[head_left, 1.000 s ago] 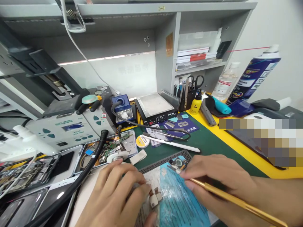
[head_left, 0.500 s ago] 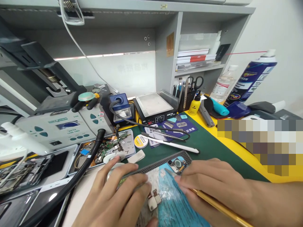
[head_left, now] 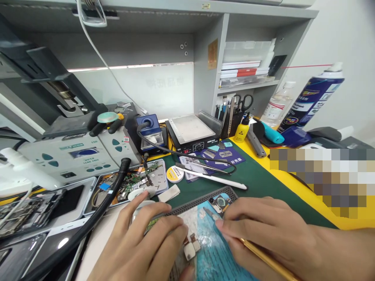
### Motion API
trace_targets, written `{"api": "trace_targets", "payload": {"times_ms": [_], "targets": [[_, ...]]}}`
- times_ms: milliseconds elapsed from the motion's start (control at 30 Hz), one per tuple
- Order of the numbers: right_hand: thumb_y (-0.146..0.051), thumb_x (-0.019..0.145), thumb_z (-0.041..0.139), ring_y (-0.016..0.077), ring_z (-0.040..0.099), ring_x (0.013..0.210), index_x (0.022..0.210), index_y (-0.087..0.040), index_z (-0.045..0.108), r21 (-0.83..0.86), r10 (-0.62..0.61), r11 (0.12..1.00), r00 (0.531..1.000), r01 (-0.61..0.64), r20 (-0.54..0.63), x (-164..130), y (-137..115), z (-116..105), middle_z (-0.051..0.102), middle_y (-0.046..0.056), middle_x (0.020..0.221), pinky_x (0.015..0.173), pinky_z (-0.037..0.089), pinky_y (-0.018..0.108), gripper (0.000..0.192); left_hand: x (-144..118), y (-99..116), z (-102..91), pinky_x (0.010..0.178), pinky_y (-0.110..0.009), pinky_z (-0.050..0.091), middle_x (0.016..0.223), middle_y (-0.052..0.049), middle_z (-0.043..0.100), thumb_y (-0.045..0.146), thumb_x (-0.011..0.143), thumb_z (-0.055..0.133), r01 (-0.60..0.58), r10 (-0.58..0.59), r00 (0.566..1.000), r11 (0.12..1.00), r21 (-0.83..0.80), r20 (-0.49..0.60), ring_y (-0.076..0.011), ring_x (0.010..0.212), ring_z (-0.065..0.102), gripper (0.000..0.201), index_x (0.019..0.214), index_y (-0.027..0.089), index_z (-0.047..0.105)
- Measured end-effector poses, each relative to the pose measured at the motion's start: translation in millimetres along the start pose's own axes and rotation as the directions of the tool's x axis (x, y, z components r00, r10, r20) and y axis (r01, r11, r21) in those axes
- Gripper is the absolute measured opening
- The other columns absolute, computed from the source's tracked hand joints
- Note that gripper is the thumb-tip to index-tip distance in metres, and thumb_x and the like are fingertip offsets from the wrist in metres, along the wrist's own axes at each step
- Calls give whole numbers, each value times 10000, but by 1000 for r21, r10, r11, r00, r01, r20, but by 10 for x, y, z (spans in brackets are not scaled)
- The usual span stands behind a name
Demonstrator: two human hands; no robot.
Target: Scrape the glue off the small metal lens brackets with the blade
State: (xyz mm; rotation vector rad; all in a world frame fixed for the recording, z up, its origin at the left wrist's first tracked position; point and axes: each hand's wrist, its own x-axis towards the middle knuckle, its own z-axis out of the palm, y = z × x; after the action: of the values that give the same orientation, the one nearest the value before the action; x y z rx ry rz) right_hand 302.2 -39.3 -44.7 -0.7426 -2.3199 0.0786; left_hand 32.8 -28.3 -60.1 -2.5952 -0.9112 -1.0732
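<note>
An opened phone (head_left: 213, 242) with a blue film over its inside lies on a grey perforated mat (head_left: 190, 205) at the near edge of the bench. My left hand (head_left: 146, 246) presses down on the phone's left side, fingers close to small loose camera modules (head_left: 190, 248). My right hand (head_left: 263, 234) grips a gold-handled tool (head_left: 263, 259) like a pen, its metal tip (head_left: 209, 212) resting on the phone just below the camera cluster (head_left: 221, 201).
A white stylus (head_left: 213, 178), tweezers and a solder-paste tin (head_left: 175, 174) lie on the green mat behind. A tray of circuit parts (head_left: 131, 183) and a black hose (head_left: 108, 203) sit to the left. Hot plate (head_left: 190, 130), tool holder (head_left: 231, 113) and spray can (head_left: 310, 97) stand further back.
The view has shifted slightly. My right hand has slid a little to the left along the phone with the tool tip; my left hand stays pressed in place.
</note>
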Motion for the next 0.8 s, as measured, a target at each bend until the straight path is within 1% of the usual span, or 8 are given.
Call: {"api": "trace_targets", "payload": {"times_ms": [133, 200, 367, 400, 433, 600, 700, 800], "targets": [[-82, 938, 607, 144, 696, 747, 988, -162, 703, -37, -11, 999, 1000, 11, 1, -21, 1, 8, 723, 44, 858, 686, 555, 235, 134, -5, -1, -5, 1250, -376, 270, 883, 63, 768, 313, 976, 581, -28, 28, 1000, 1000, 6, -6, -186, 1012, 649, 144, 980, 253, 711], [-95, 946, 609, 147, 693, 739, 995, -165, 703, -54, -14, 998, 1000, 14, 1, -25, -2, 11, 723, 43, 857, 675, 556, 238, 126, 0, 7, -25, 1250, -385, 278, 877, 62, 767, 299, 979, 577, -25, 25, 1000, 1000, 14, -2, -188, 1014, 652, 140, 974, 250, 708], [-77, 949, 587, 155, 702, 787, 995, -150, 708, -61, -32, 998, 999, 32, -4, -27, -3, 18, 735, 47, 875, 708, 557, 264, 148, 37, 50, -104, 1245, -390, 306, 940, 85, 784, 276, 960, 643, 25, -24, 995, 1000, -13, 96, -180, 1036, 663, 89, 1008, 260, 716], [-66, 942, 585, 155, 704, 797, 993, -144, 709, -55, -32, 998, 999, 31, -4, -25, -2, 18, 737, 47, 880, 710, 553, 266, 155, 41, 57, -105, 1244, -388, 310, 936, 89, 783, 276, 962, 643, 27, -26, 995, 1000, -12, 99, -178, 1034, 663, 86, 1007, 263, 715], [-58, 937, 583, 151, 703, 796, 991, -139, 710, -46, -31, 998, 999, 31, -6, -22, -1, 17, 739, 46, 884, 705, 547, 264, 160, 42, 63, -98, 1242, -387, 314, 920, 93, 780, 269, 969, 630, 26, -25, 996, 1000, -7, 84, -174, 1025, 664, 87, 998, 265, 712], [-49, 931, 585, 136, 708, 806, 1000, -132, 716, -29, -26, 999, 999, 25, -19, -8, 0, 12, 751, 46, 906, 721, 540, 246, 169, 32, 74, 6, 1201, -412, 376, 814, 93, 756, 212, 977, 563, 3, -2, 998, 1000, 17, -59, -171, 944, 672, 141, 926, 267, 682], [-45, 934, 575, 144, 718, 812, 990, -135, 712, -37, -39, 999, 999, 38, -18, -29, 0, 22, 747, 44, 880, 717, 546, 249, 173, 30, 74, 19, 1189, -427, 385, 806, 82, 761, 181, 953, 573, -3, 4, 998, 1000, 19, -69, -179, 923, 684, 139, 930, 265, 681], [-59, 942, 580, 157, 726, 822, 1003, -139, 707, -39, -44, 998, 999, 43, -28, -56, 11, 28, 752, 52, 896, 719, 558, 263, 162, 34, 71, -38, 1201, -419, 370, 833, 81, 772, 172, 943, 587, 2, -2, 1000, 1000, 15, -7, -184, 946, 693, 141, 960, 265, 692]]}}
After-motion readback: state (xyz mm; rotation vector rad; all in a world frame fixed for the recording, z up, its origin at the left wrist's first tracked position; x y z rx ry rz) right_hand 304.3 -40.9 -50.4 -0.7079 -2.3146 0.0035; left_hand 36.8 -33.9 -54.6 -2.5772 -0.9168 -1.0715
